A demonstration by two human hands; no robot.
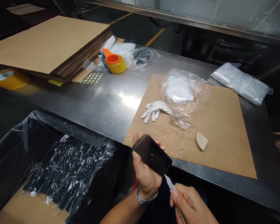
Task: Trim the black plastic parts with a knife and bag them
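Two hands of mine are at work at the table's near edge, each clamped on something. My left hand (146,177) grips a black case (152,155), which lies at one o'clock from the palm; my thumb lies along its near side, and fingertips show past its far edge. My right hand (189,199) pinches a knife (170,183) between thumb and fingers, with the blade out at eleven o'clock from the knuckles.

The case's long axis runs from ten o'clock to four, with a small hole in the face toward me. The knife points to eleven, its tip just beside the case's four o'clock end; whether they touch I cannot tell. My own fingers cover the middle of the knife.

From the case, a white glove (156,109) lies at twelve o'clock and a clear plastic bag (180,88) at one, both on a cardboard sheet (226,124). A beige block (202,141) sits between two and three. Farther out are a wrapped packet (240,81) at two, a tape dispenser (116,65) at eleven, and a cardboard stack (53,40) between ten and eleven. Crumpled dark plastic (72,168) fills nine o'clock.
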